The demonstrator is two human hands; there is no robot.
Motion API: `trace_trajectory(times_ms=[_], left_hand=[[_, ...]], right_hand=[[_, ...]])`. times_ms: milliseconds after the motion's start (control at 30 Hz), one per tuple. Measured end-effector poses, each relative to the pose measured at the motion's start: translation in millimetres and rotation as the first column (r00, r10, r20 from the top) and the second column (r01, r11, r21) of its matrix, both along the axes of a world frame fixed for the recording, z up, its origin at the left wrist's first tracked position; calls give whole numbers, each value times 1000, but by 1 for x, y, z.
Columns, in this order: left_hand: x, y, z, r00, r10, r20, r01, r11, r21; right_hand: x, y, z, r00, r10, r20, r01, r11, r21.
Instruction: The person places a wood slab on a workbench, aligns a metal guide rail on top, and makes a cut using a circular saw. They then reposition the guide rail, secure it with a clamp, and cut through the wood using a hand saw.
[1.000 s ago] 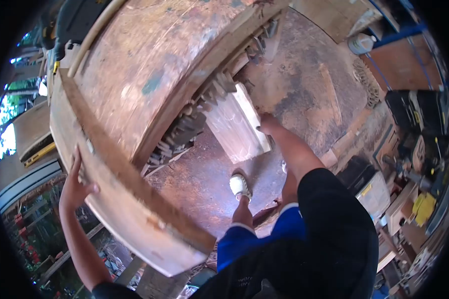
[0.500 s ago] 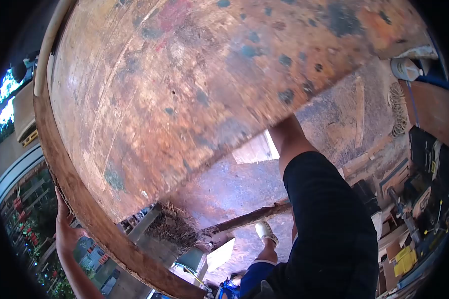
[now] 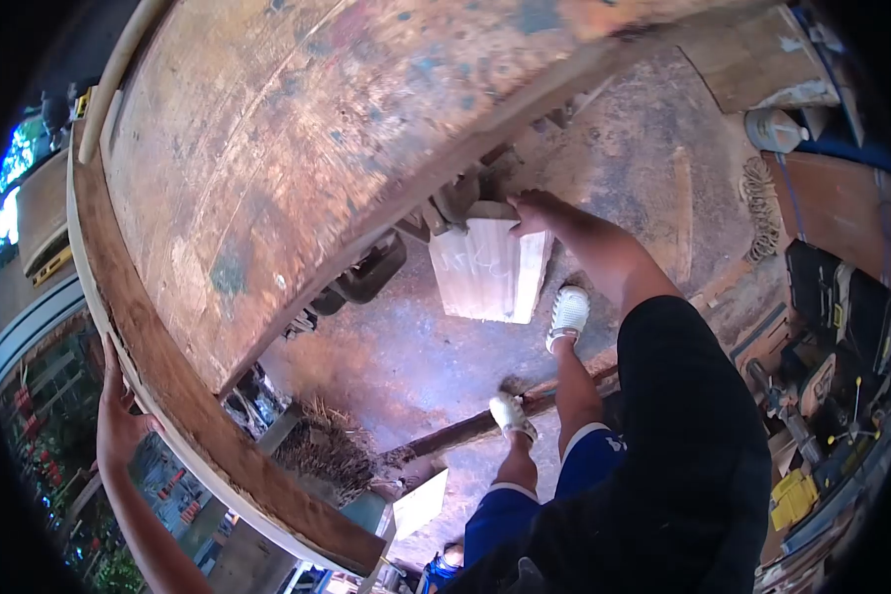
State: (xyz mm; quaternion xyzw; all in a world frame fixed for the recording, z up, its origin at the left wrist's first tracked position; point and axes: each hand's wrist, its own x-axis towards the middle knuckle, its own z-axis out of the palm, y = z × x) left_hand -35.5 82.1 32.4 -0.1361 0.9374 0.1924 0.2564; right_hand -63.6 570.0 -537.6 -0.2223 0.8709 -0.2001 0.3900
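Observation:
My left hand [image 3: 124,426] is at the outer edge of a long curved wooden piece [image 3: 158,356], fingers along its side and thumb spread against it. The piece sweeps along the left side of a paint-stained wooden tabletop [image 3: 297,168] and reaches past its near corner. Down beside the table edge, my right hand [image 3: 540,213] has its fingers on the upper end of a pale wooden board [image 3: 490,267]. That board is tilted near the floor, with faint marks on its face. Its top is partly beside dark items under the table.
A timber beam [image 3: 465,436] crosses the floor by my feet. Further right are a coiled rope [image 3: 762,208], a plastic jug [image 3: 774,131], a black case [image 3: 822,287] and a yellow object [image 3: 792,498]. Dry brush-like fibres [image 3: 327,450] sit below the table corner.
My view has shifted, and the tabletop covers less of the floor. My right hand, earlier hidden under the table, now shows at the pale board. My left hand stays on the curved piece.

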Motion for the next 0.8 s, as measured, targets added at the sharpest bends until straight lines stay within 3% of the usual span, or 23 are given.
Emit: trace_trajectory(times_ms=[133, 200, 267, 333, 400, 467, 533, 600, 800], left_hand=[[0, -14, 2, 999, -31, -11, 31, 1000, -1], [-1, -15, 2, 997, -75, -3, 75, 997, 14], [0, -14, 3, 995, -99, -16, 99, 995, 2], [-2, -18, 2, 985, -169, -32, 167, 985, -44], [-4, -25, 2, 962, -272, -36, 269, 961, -61], [-8, -29, 2, 948, -316, -45, 313, 947, -72], [-7, -30, 6, 930, -368, -8, 367, 928, -70], [-4, -19, 11, 943, -333, 2, 333, 942, -40], [-10, -37, 3, 935, -355, 14, 355, 933, -61]], right_hand=[[36, 16, 21, 991, -22, 136, 18, 999, 33], [60, 23, 28, 938, 14, 345, -29, 999, 37], [94, 40, 28, 930, -82, 359, 89, 996, -4], [133, 60, 36, 921, -314, 230, 325, 946, -13], [170, 67, 33, 918, -288, 273, 279, 958, 71], [236, 64, -23, 905, -307, 294, 317, 948, 15], [262, 51, 66, 876, -457, 152, 452, 889, 68], [274, 28, 130, 830, -536, 156, 528, 844, 89], [255, 48, 213, 633, -762, 136, 719, 644, 262]])
